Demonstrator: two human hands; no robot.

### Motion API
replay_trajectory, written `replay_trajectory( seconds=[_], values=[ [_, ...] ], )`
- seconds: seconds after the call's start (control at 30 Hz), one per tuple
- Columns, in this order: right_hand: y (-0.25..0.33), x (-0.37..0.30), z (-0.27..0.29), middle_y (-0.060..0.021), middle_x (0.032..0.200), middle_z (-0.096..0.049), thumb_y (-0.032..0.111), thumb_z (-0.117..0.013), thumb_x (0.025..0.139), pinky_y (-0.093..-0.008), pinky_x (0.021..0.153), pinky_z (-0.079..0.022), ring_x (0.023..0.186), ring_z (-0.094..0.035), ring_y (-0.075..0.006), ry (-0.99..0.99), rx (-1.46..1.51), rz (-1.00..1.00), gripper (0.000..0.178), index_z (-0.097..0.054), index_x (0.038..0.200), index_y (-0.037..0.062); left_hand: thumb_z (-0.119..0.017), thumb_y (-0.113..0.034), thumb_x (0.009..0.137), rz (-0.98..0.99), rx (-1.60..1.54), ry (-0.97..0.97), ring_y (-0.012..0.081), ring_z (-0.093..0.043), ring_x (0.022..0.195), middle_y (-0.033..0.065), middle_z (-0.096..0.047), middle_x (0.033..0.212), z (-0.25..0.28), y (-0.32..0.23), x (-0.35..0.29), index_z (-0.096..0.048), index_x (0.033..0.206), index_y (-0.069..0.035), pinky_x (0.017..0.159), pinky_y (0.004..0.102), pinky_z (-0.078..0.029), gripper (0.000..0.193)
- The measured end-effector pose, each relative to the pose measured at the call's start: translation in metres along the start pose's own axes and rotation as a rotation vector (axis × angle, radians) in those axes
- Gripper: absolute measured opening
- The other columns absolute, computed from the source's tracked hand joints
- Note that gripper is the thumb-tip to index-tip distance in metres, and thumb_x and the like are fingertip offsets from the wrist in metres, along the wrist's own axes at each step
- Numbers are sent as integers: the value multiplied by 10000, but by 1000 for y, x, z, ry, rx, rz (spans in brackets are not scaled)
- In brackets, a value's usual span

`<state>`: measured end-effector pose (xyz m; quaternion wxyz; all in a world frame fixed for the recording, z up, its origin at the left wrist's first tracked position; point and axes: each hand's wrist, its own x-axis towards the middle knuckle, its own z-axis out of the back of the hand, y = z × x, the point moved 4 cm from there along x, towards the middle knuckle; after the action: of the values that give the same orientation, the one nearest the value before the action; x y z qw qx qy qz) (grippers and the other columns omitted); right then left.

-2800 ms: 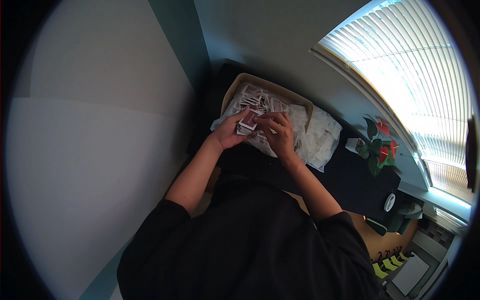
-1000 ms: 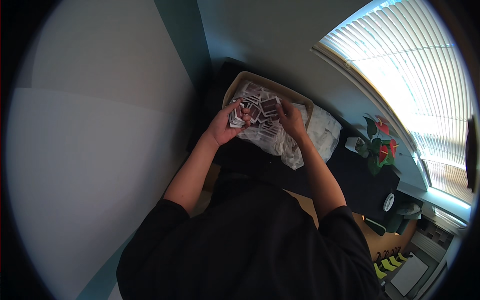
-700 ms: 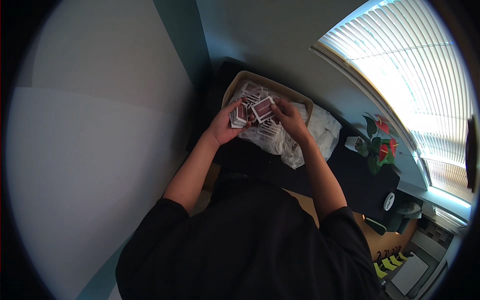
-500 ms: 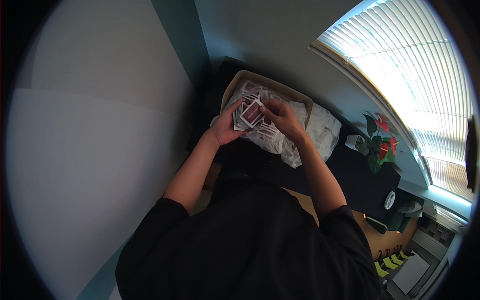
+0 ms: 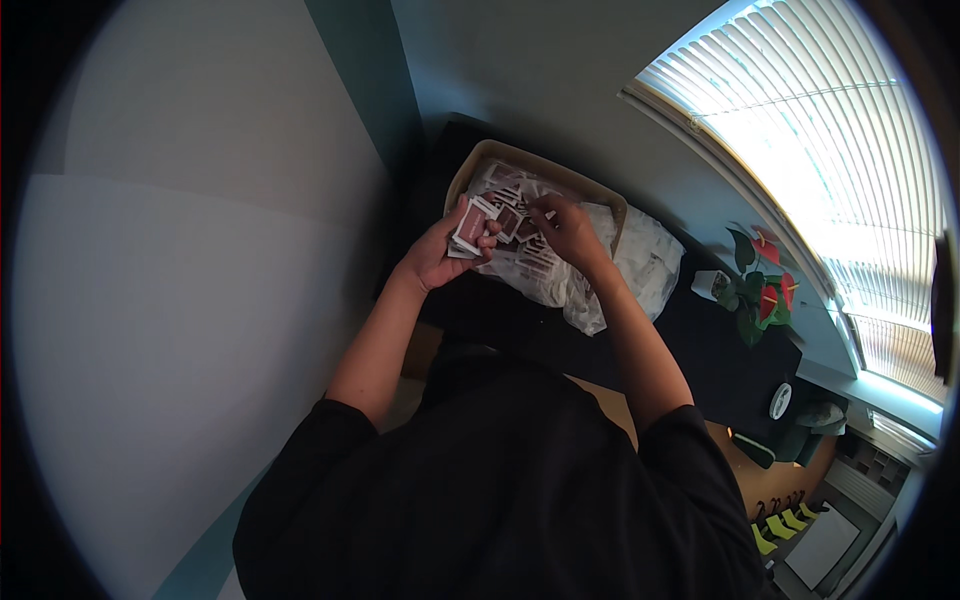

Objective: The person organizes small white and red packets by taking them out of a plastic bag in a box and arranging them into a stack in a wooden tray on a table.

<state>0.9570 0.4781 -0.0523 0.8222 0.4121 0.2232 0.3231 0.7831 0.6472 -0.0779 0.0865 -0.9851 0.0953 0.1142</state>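
Observation:
My left hand (image 5: 436, 258) is closed round a small stack of flat packets (image 5: 474, 227) with white borders and brownish-red fronts. The stack is held over the near left part of a tan bin (image 5: 573, 174). More packets of the same look (image 5: 508, 222) lie loose inside it, on a clear plastic bag (image 5: 545, 287) that spills over the near rim. Just right of those loose packets hovers my right hand (image 5: 570, 235). Its fingers are curled together; whatever they may pinch is hidden.
The bin stands on a black table (image 5: 700, 345) against the wall. More clear plastic (image 5: 648, 262) lies at its right. Farther right are a potted plant (image 5: 765, 285) with red blooms and a round white object (image 5: 780, 400). A wall (image 5: 210, 300) rises close on the left.
My right hand has drawn away to the right from the packets in my left hand. The left hand now grips its stack more tightly, slightly farther left, with fingertips over its edge.

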Motion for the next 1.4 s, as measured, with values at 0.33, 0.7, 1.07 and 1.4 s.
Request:
replay_trajectory(
  seconds=[0.33,0.7,1.07,1.4],
  values=[
    [18,-15,-40,-197,1185,-714,195,-867,903,-476,908,-621,1043,-761,-376,169,-210,284,487,-705,1335,38,-643,-389,1146,-61,-75,-76,238,-703,1027,161,-655,1212,14,-4,-8,-573,1429,-136,960,423,-628,386],
    [25,-16,-29,-229,1267,-702,271,-865,938,-482,908,-617,1035,-767,-391,168,-45,192,544,-679,1390,33,-599,-299,1166,-118,-62,-36,314,-715,1210,212,-671,1359,17,-1,-6,-496,1573,-114,1091,489,-603,459],
    [105,-54,-4,-228,1572,-500,465,-977,768,-534,1162,-485,1410,-549,-446,260,-225,363,1126,-430,1665,62,-676,-324,1132,-5,113,-93,201,-698,1261,79,-695,1342,-20,44,3,-565,1523,-104,1056,397,-617,462],
    [99,-147,26,-207,1433,-595,306,-942,802,-519,1169,-490,1341,-594,-453,341,-212,395,829,-580,1515,86,-831,-372,1026,170,374,-78,249,-506,1501,93,-519,1553,-65,142,-26,-340,1678,-103,1151,451,-564,859]
  ],
)
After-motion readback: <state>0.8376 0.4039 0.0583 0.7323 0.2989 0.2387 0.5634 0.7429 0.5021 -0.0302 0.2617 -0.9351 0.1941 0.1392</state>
